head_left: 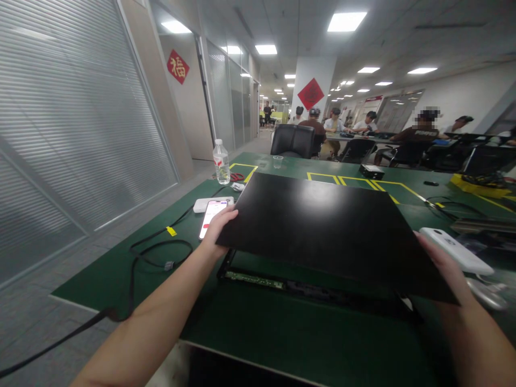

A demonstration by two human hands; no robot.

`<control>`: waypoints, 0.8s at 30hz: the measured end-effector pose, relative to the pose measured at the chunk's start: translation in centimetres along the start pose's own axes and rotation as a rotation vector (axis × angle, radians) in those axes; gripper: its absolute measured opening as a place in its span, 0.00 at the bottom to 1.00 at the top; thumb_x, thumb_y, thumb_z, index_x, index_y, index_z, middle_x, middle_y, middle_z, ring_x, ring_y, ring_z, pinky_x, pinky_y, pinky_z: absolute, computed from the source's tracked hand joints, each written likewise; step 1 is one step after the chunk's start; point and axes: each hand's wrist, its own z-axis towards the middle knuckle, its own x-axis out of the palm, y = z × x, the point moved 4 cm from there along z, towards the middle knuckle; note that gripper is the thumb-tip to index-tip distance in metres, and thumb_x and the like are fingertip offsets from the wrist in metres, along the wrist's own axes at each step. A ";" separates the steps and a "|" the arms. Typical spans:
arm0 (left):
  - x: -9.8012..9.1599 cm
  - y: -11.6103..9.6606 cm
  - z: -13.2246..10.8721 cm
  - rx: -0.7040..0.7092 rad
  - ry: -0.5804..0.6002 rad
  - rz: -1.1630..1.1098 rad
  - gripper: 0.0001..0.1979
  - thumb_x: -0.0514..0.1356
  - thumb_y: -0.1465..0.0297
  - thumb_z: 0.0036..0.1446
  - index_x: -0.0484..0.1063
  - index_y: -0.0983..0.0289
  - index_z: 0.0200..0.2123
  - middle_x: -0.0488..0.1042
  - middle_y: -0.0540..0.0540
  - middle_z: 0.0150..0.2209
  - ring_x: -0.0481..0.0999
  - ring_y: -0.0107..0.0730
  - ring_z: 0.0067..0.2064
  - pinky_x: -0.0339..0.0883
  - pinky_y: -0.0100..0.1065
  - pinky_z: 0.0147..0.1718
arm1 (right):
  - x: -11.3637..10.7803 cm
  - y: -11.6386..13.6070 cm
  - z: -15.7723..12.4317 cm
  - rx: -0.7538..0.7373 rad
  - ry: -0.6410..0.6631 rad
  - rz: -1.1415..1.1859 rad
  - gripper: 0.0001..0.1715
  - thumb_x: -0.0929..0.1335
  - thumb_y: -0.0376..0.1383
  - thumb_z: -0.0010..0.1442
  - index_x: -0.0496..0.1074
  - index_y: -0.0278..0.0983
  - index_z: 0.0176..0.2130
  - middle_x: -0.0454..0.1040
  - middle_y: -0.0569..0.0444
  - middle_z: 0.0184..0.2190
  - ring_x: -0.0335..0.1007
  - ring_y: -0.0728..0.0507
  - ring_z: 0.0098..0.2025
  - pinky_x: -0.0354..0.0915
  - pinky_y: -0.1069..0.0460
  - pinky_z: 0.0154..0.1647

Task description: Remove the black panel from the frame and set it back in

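Between my two hands is a flat black display panel (322,231), raised over the table and slightly tilted. My left hand (221,226) grips its left edge, with the thumb on top. At the right edge my right hand (445,266) is closed on the panel, its fingers mostly hidden behind it. Beneath the panel lies a black frame (334,294) with a green circuit board strip (253,279) along its near side; the panel covers the rest. Just past my left hand a lit phone (212,217) rests against a white power bank (201,205).
A water bottle (221,164) and red-handled scissors (237,177) stand and lie at the back left of the green table (121,269). A black cable (137,252) loops on the left. Another white device (455,250) lies at right. Several people sit farther back.
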 end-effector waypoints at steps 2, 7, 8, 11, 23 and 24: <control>-0.1 0.2 0.1 -0.012 -0.008 -0.011 0.27 0.70 0.62 0.42 0.80 0.66 0.47 0.84 0.59 0.42 0.82 0.49 0.46 0.73 0.39 0.45 | -0.4 0.3 -0.6 0.057 -0.037 0.098 0.28 0.62 0.55 0.59 0.77 0.41 0.46 0.80 0.45 0.40 0.78 0.34 0.45 0.72 0.42 0.48; -0.2 1.0 0.2 -0.026 -0.034 0.133 0.25 0.71 0.59 0.42 0.82 0.66 0.44 0.84 0.58 0.41 0.81 0.48 0.46 0.71 0.38 0.43 | -0.6 0.7 -1.0 0.157 -0.070 0.285 0.14 0.67 0.43 0.51 0.74 0.39 0.36 0.80 0.42 0.38 0.78 0.32 0.45 0.71 0.38 0.51; -0.2 1.3 0.2 -0.032 -0.028 0.154 0.25 0.71 0.58 0.42 0.82 0.67 0.43 0.84 0.59 0.41 0.81 0.49 0.46 0.71 0.38 0.43 | -0.5 1.0 -1.0 0.147 -0.064 0.298 0.12 0.67 0.42 0.50 0.74 0.39 0.35 0.80 0.41 0.37 0.78 0.32 0.45 0.71 0.38 0.51; -0.2 2.3 0.5 -0.115 -0.002 0.226 0.25 0.68 0.53 0.46 0.82 0.67 0.40 0.83 0.60 0.38 0.81 0.48 0.44 0.71 0.39 0.42 | -0.5 1.7 -1.1 0.146 -0.108 0.339 0.10 0.66 0.39 0.49 0.72 0.39 0.34 0.79 0.43 0.36 0.78 0.32 0.45 0.72 0.38 0.50; 0.0 1.0 -0.1 0.141 0.042 1.066 0.14 0.63 0.65 0.54 0.80 0.60 0.44 0.82 0.57 0.43 0.78 0.44 0.41 0.70 0.39 0.44 | -1.0 0.7 -0.4 -0.023 -0.397 0.582 0.18 0.66 0.34 0.41 0.66 0.41 0.36 0.75 0.50 0.40 0.74 0.36 0.45 0.73 0.40 0.47; 0.0 1.0 -0.1 0.141 0.049 1.125 0.15 0.62 0.65 0.55 0.79 0.61 0.45 0.81 0.58 0.43 0.78 0.44 0.41 0.69 0.39 0.43 | -1.3 0.4 0.1 -0.050 -0.407 0.538 0.19 0.65 0.35 0.41 0.66 0.42 0.37 0.75 0.49 0.38 0.75 0.35 0.44 0.73 0.39 0.44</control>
